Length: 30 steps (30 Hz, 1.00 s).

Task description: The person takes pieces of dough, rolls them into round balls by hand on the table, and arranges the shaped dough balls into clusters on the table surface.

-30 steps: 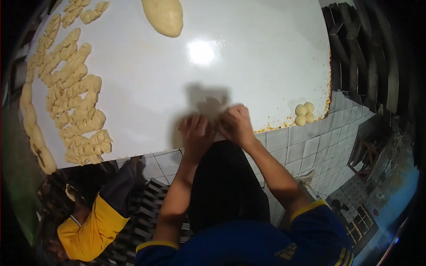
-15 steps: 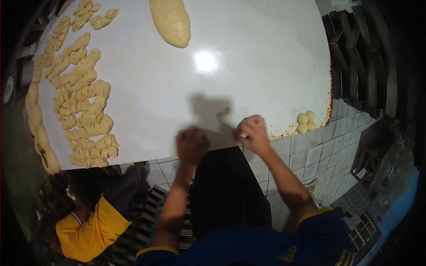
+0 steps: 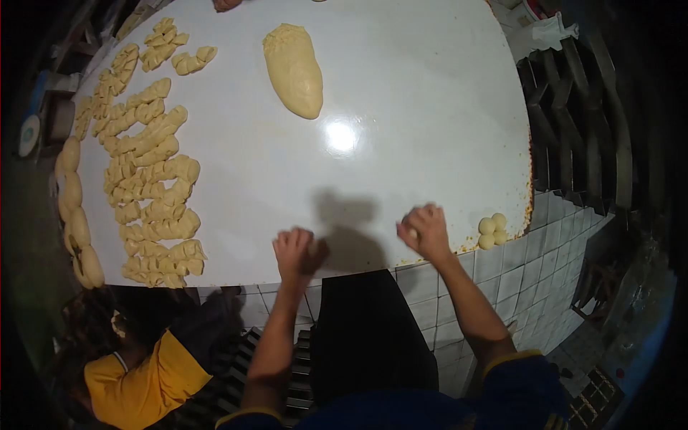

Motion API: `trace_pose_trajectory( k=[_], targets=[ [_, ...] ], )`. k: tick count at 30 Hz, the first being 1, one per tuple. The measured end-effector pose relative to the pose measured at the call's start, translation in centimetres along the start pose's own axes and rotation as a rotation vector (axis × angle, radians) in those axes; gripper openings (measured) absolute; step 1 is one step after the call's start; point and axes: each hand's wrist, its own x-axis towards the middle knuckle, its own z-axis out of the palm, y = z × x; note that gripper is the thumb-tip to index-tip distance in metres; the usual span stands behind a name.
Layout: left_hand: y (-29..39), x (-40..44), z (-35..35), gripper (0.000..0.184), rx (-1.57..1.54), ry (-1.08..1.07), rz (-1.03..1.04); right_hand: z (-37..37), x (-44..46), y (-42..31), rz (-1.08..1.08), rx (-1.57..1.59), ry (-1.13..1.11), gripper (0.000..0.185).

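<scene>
Near the front edge of the white table [image 3: 430,143], my left hand [image 3: 294,252] is cupped low with its fingers curled. What lies under its palm is mostly hidden and in shadow. To its right, my right hand [image 3: 427,233] is curled over the tabletop too, and a small pale piece of dough [image 3: 413,233] shows between thumb and fingers. Further right, several small round dough balls [image 3: 493,231] sit together by the rusty table corner. Ahead of both hands lies a large, smooth, oblong lump of dough [image 3: 295,72].
Rows of cut dough pieces [image 3: 161,172] cover the left of the table, with long dough rolls [image 3: 74,190] along its edge. A person in a yellow shirt [image 3: 147,376] is at lower left. Dark metal racks [image 3: 573,122] stand right. Another person's hand [image 3: 226,4] shows at the far edge.
The view has shifted, so the table and dough appear lower. Both my hands remain curled near the front edge, slightly farther apart. Another person's hand has come into view at the far edge.
</scene>
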Motion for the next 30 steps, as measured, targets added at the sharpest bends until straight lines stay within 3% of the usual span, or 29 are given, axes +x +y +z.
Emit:
trace_pose_trajectory(
  k=[1, 4, 6, 7, 9, 11, 13, 16, 20, 22, 23, 25, 27, 28, 30],
  targets=[
    [-0.2, 1.8, -0.2, 0.026, 0.010, 0.187, 0.093, 0.2, 2.6, -0.1, 0.002, -0.040, 0.100, 0.025],
    [4.4, 7.0, 1.3, 0.025, -0.087, 0.267, 0.118, 3.9, 6.7, -3.3, 0.106, 0.050, 0.192, 0.024],
    [7.1, 5.3, 2.2, 0.023, -0.150, 0.244, 0.156, 4.8, 5.5, -6.1, 0.212, 0.150, 0.087, 0.024],
    [7.7, 3.8, 2.1, 0.022, -0.209, 0.218, 0.184, 5.9, 3.0, -6.7, 0.140, 0.167, 0.144, 0.026],
    [5.3, -1.3, 2.8, 0.020, -0.187, 0.179, 0.225, 2.8, -0.1, -7.7, 0.046, 0.212, 0.058, 0.025],
    [2.1, -1.8, 2.0, 0.018, -0.162, 0.143, 0.270, 1.2, -1.6, -3.4, 0.053, 0.163, 0.031, 0.026],
    [-0.5, -0.7, 0.1, 0.016, -0.004, 0.154, 0.044, 0.0, -0.4, -1.1, 0.084, 0.028, 0.033, 0.028],
    [2.3, 5.4, 0.4, 0.015, -0.058, 0.284, 0.108, 2.8, 4.9, -2.7, 0.100, 0.012, 0.223, 0.027],
    [6.6, 3.2, 2.9, 0.014, -0.164, 0.381, 0.223, 4.6, 2.0, -7.6, 0.151, 0.203, 0.105, 0.028],
    [6.7, -1.5, 2.6, 0.015, -0.191, 0.277, 0.274, 3.1, -1.0, -6.8, 0.105, 0.231, 0.124, 0.029],
    [5.3, -2.2, 2.2, 0.015, -0.192, 0.279, 0.274, 1.7, -2.4, -5.1, 0.054, 0.224, 0.075, 0.026],
    [0.9, -2.8, 1.2, 0.016, 0.043, 0.029, 0.082, 0.3, -2.2, -3.0, 0.007, 0.216, 0.028, 0.022],
    [0.8, 0.6, 0.9, 0.016, 0.021, 0.134, 0.087, -0.4, 1.8, -0.4, 0.097, -0.043, 0.078, 0.029],
    [0.9, 3.3, 0.6, 0.016, -0.002, 0.244, 0.100, 0.6, 3.3, -0.3, 0.095, -0.040, 0.080, 0.029],
    [5.0, 5.5, 0.6, 0.018, -0.083, 0.210, 0.084, 3.7, 5.9, -2.7, 0.111, 0.053, 0.200, 0.027]
  ],
)
